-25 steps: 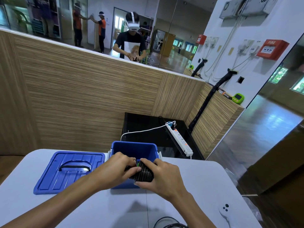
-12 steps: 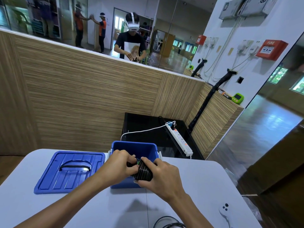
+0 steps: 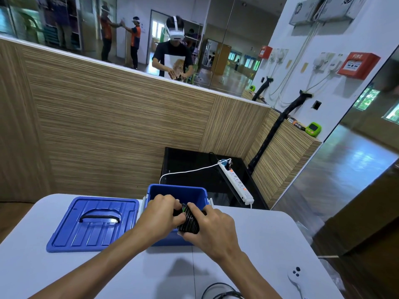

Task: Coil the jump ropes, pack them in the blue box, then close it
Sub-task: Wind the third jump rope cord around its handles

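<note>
While over blue box (image 3: 177, 192), both hands grip coiled rope (image 3: 189, 221).

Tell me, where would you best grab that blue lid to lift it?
By the dark arched handle in the middle of the lid, coming from straight above. The lid lies flat on the table, handle up, with a gap beneath the arch for fingers to curl through.

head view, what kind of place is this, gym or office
Probably a dance or exercise studio: a wall mirror over wood panelling, a glossy wooden floor, and a coiled jump rope in hand.
</note>
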Motion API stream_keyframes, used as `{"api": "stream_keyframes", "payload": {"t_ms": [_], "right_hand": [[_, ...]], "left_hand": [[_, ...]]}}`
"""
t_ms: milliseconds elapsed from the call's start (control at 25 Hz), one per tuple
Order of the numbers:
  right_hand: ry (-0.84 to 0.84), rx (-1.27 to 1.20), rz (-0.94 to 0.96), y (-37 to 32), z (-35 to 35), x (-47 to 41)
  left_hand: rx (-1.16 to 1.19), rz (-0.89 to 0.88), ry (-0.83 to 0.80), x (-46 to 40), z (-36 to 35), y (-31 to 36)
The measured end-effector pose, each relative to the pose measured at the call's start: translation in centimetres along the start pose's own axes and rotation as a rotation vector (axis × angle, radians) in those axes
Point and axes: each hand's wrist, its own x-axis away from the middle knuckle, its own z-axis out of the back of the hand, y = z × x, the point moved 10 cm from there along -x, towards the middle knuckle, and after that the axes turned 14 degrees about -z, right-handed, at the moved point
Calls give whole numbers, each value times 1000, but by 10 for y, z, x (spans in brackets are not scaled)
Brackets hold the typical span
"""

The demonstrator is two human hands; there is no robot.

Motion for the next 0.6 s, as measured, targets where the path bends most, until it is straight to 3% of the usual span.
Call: {"api": "stream_keyframes", "payload": {"t_ms": [240, 600], "right_hand": [[-17, -3, 1, -3, -13, 4], [-8, -33, -13, -1, -16, 8]], "left_hand": [[-160, 60, 26, -5, -7, 4], [-61, 80, 133, 2, -5, -11]]}}
